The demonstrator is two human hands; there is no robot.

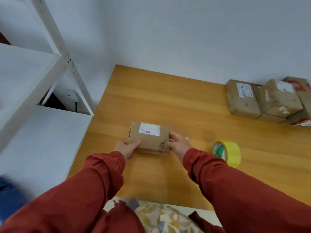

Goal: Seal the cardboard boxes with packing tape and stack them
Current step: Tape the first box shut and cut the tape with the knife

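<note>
We grip the small cardboard box (149, 137) between both hands. The left hand (127, 147) curls round its left end, thumb on top, and the right hand (179, 145) clasps its right end. The box rests just left of the yellow tape roll (227, 153); other boxes (265, 101) lie beyond the roll.

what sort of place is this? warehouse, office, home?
Likely a small packing or shipping corner: labelled boxes piled on a wooden table, a tape roll beside the box being held, white metal shelving alongside.
</note>
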